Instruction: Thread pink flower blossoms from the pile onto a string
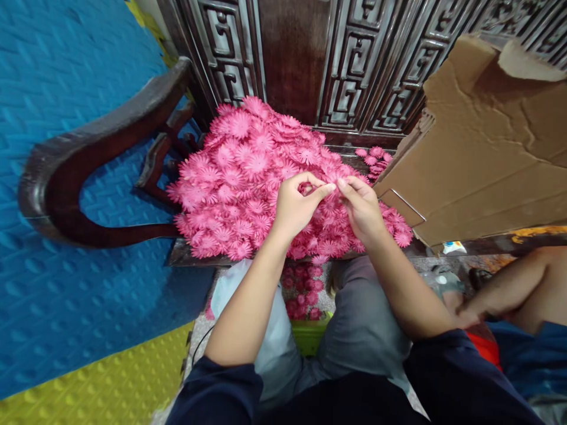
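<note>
At the far left, a blue foam mat (pixel 66 118) covers the floor, with a yellow mat (pixel 101 383) at its near edge. A dark wooden chair (pixel 88 171) carries the work; its curved armrest stands at the left edge of the seat.

A heap of pink flower pieces (pixel 239 183) covers the seat from the back edge to the front edge. The left hand (pixel 296 203) is closed narrow over the heap near the front edge, thumb and forefinger pinching a pink flower piece (pixel 330 190). The right hand (pixel 361 206) meets it fingertip to fingertip, pinched on the same piece. What lies between the fingers is too small to tell further.

Below the front edge, a green bin (pixel 308 333) between the knees holds more flowers.

To the right, a torn cardboard box (pixel 478 159) leans over the seat's right edge. Another person's arm (pixel 509 292) rests at lower right.

Risk, as judged: the heap crowds the front edge, so a brushing wrist could spill pieces to the floor. The leaning box could slide into the heap.
</note>
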The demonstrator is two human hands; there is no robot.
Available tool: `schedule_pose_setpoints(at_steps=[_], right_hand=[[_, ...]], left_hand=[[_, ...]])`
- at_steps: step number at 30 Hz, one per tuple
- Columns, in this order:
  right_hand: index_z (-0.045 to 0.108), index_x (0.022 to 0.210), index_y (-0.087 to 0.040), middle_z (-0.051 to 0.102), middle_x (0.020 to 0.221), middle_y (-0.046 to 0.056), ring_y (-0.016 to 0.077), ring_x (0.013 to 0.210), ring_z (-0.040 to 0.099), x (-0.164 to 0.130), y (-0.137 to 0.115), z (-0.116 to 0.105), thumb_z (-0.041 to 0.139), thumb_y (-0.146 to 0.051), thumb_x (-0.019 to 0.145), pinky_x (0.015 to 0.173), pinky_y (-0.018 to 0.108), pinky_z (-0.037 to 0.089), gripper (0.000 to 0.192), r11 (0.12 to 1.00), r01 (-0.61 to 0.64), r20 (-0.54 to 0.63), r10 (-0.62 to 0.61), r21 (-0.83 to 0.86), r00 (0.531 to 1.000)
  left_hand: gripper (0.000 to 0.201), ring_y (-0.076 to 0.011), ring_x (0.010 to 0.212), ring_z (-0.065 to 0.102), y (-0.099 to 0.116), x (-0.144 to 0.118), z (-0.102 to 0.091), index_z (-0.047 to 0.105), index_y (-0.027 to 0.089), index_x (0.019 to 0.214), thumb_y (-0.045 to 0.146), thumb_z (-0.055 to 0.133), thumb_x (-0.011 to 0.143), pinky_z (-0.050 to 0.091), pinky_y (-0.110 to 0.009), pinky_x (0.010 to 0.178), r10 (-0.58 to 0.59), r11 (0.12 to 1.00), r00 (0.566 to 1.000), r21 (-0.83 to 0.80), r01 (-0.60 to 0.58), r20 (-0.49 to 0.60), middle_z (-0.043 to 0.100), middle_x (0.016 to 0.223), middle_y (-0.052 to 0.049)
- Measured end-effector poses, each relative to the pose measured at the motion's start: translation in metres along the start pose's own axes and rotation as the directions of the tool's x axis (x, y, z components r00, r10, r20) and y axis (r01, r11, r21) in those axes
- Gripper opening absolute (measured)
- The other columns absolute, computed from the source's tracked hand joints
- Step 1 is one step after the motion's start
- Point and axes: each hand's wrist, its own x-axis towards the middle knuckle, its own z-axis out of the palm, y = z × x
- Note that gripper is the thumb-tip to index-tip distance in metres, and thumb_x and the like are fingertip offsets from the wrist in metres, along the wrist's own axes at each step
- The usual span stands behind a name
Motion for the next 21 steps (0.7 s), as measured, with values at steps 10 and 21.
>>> schedule_pose_setpoints(at_steps=[10,21], right_hand=[[0.066,0.088,-0.024,0.062,0.089,0.001,0.0134,0.082,0.055,-0.011,-0.012,0.003,0.066,-0.031,0.077,0.076,0.031,0.046,0.013,0.894,0.327,-0.051,-0.358,-0.305,0.932],[0.069,0.079,-0.023,0.068,0.079,-0.003,0.0109,0.078,0.061,-0.007,-0.008,0.001,0.067,-0.028,0.076,0.076,0.027,0.048,0.006,0.951,0.298,0.013,-0.298,-0.085,0.954]], left_hand=[[0.016,-0.0082,0.056,0.045,-0.004,0.001,0.002,0.064,0.019,0.062,0.030,0.075,0.065,0.038,-0.024,0.058,-0.075,0.992,0.996,-0.101,0.069,-0.058,0.059,0.062,0.004],[0.026,-0.0071,0.065,0.053,-0.002,0.002,0.002,0.069,0.018,0.064,0.033,0.085,0.050,0.043,-0.022,0.070,-0.165,0.908,0.984,-0.378,0.179,0.068,0.062,0.064,0.004]])
